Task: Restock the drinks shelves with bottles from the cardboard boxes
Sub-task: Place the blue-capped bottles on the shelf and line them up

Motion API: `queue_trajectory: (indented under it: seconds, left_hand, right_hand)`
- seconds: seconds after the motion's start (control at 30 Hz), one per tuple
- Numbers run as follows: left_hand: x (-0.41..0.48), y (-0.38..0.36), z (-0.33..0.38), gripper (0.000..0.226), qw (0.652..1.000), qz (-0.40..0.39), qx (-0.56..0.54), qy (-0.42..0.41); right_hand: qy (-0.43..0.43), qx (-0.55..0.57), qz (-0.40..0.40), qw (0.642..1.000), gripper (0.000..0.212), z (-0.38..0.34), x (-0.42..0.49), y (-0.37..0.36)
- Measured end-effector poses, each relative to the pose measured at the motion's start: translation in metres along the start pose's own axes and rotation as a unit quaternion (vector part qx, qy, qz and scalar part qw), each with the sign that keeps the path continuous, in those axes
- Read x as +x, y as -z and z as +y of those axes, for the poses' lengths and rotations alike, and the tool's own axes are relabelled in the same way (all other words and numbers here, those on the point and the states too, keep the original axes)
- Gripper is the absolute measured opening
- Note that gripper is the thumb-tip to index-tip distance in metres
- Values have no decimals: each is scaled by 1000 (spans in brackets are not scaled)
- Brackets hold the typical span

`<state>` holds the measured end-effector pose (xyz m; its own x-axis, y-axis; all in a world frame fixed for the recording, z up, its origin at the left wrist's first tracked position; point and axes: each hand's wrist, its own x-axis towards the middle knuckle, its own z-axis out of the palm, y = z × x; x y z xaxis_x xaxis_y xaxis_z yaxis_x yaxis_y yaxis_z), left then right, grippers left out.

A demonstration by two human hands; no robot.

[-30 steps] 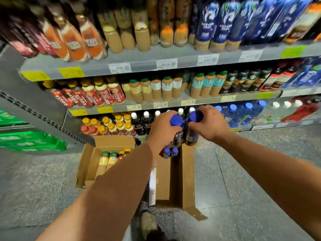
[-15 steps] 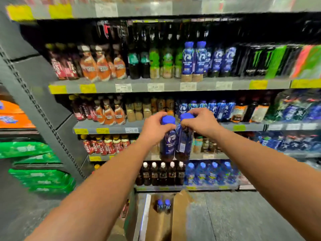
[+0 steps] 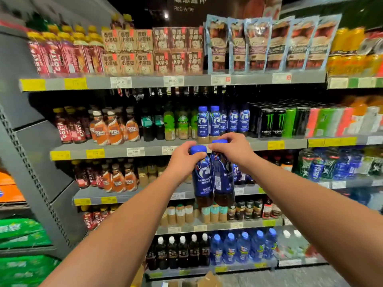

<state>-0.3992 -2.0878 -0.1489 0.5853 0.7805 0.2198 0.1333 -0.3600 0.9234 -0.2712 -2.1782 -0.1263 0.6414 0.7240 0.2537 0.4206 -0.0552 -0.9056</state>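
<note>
My left hand [image 3: 183, 160] grips the neck of a dark-blue coffee bottle with a blue cap [image 3: 204, 179]. Right beside it my right hand [image 3: 232, 150] grips the top of a second, matching bottle [image 3: 223, 181]. Both bottles hang upright and side by side in front of the grey shelves, just below the shelf edge [image 3: 290, 144] where two identical blue bottles [image 3: 209, 123] stand at the front, with more of them behind and to the right. A corner of the cardboard box [image 3: 207, 279] shows at the bottom edge.
The shelving is packed: orange and red coffee bottles [image 3: 114, 127] at left, green-labelled bottles [image 3: 182, 121], black and green energy cans [image 3: 277, 122] at right, cartons and pouches on top, blue water bottles [image 3: 242, 248] on the lowest shelf. Green packs [image 3: 20, 235] are stacked at far left.
Both hands have lifted the two blue bottles out of the floor box up to the middle shelves. My view has tilted upward, so the box has dropped nearly out of sight.
</note>
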Motion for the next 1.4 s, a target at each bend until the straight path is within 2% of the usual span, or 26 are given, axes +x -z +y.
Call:
queue_trajectory:
  seconds: [0.2,0.4,0.53,0.63,0.87,1.03,1.17,1.4]
  left_hand:
    - [54,-12,22,51,998,-40,-9,-36]
    - [119,-36,37,51,995,-76,-4,-65]
    - [153,-56,41,50,991,-107,-11,-80]
    - [175,-74,38,50,989,-126,-7,-77]
    - [236,-117,50,45,990,-109,10,-89]
    - [279,-136,70,40,983,-87,106,-125]
    - [304,-144,77,39,979,-62,155,-114]
    - [326,-144,69,50,953,-79,277,-94]
  right_hand:
    - [-1,-70,125,990,42,-9,38,20]
    - [-38,-120,193,973,44,-4,86,37]
    - [-48,-113,227,966,50,5,110,54]
    - [-56,-115,231,965,40,17,127,66]
    - [-37,-132,229,964,44,48,207,93]
    - [-8,-136,191,972,40,52,264,114]
    - [2,-122,174,977,39,59,300,118]
    - [3,-109,131,985,43,76,331,111]
